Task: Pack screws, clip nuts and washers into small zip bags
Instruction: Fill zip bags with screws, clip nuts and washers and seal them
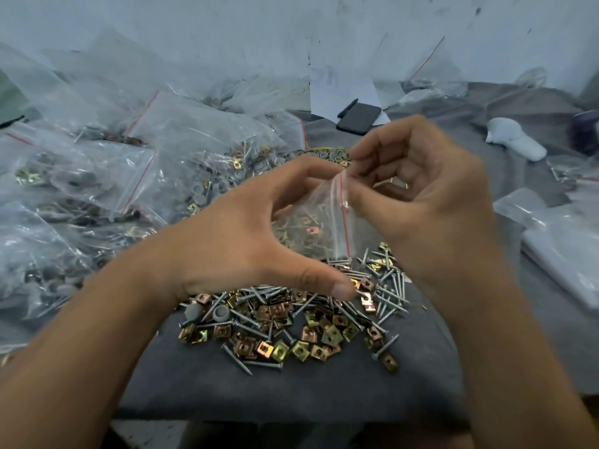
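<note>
Both hands are up over the grey worktop (291, 393), above the loose pile of screws and clip nuts (291, 325). The right hand (431, 202) has its fingertips pinched tight on the red zip edge of a small zip bag (324, 222). The left hand (246, 234) is curved round the bag's other side, thumb pointing right; can't tell if its grip actually touches it.
</note>
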Motion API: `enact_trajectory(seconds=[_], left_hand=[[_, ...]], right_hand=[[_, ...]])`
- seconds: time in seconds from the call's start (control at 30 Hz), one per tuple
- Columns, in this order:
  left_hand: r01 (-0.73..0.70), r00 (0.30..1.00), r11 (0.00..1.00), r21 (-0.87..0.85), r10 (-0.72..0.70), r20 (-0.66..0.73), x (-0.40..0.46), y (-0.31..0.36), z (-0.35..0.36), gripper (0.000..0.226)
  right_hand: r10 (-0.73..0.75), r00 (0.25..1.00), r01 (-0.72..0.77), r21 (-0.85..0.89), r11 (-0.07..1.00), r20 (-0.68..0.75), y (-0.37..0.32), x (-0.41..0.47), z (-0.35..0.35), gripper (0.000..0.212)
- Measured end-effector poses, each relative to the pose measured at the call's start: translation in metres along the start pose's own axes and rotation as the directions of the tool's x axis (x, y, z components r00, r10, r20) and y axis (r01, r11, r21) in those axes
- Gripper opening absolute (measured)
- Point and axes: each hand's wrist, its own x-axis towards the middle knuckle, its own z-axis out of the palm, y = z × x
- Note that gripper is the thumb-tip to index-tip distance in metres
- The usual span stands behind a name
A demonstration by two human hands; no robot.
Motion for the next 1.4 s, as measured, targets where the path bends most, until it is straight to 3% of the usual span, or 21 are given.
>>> enact_trajectory(seconds=[0.1,0.23,0.33,0.4,0.47,0.5,0.57,0.8,0.97,1.17,1.4], left_hand=[[-0.044,0.999,0.998,-0.033,0.043,-0.019,0.001,0.001,0.002,0.086],[-0.069,0.996,0.984,-0.164,0.059,-0.064,0.001,0.001,-0.002,0.071],[-0.079,0.991,0.972,-0.223,0.052,-0.125,0.000,0.000,-0.007,0.067],[-0.071,0.987,0.975,-0.209,0.038,-0.158,0.000,-0.001,-0.008,0.066],[-0.064,0.982,0.979,-0.194,0.027,-0.187,0.001,-0.003,-0.009,0.062],[-0.063,0.980,0.979,-0.195,0.024,-0.198,0.001,-0.003,-0.009,0.060],[-0.061,0.976,0.978,-0.202,0.017,-0.215,0.001,-0.003,-0.008,0.059],[-0.067,0.965,0.981,-0.185,0.017,-0.260,0.002,0.000,-0.007,0.056],[-0.063,0.966,0.982,-0.178,0.015,-0.258,0.003,0.001,-0.004,0.053],[-0.055,0.967,0.983,-0.177,0.008,-0.254,0.003,0.001,-0.004,0.050],[-0.037,0.973,0.989,-0.147,0.002,-0.232,0.004,0.000,-0.004,0.053]], right_hand=[[0.028,0.999,-0.027,0.025,0.999,-0.033,-0.002,0.000,0.002,0.032],[0.044,0.998,-0.049,0.091,0.995,0.049,-0.008,-0.002,-0.003,0.040],[0.083,0.990,-0.091,0.069,0.993,0.111,-0.007,-0.005,-0.026,0.026],[0.208,0.964,-0.165,-0.243,0.956,0.165,0.001,-0.011,-0.044,0.012],[0.458,0.864,-0.204,-0.687,0.698,0.208,0.013,-0.025,-0.052,0.016],[0.554,0.811,-0.213,-0.785,0.582,0.191,0.017,-0.033,-0.052,0.020],[0.624,0.764,-0.276,-0.792,0.545,0.163,0.017,-0.042,-0.050,0.027],[0.629,0.776,-0.361,-0.784,0.506,0.049,0.014,-0.040,-0.053,0.030],[0.566,0.824,-0.336,-0.790,0.513,0.018,0.019,-0.040,-0.053,0.025],[0.637,0.771,-0.288,-0.897,0.335,-0.010,0.019,-0.043,-0.063,0.021],[0.612,0.789,-0.281,-0.918,0.279,-0.056,0.013,-0.041,-0.064,0.009]])
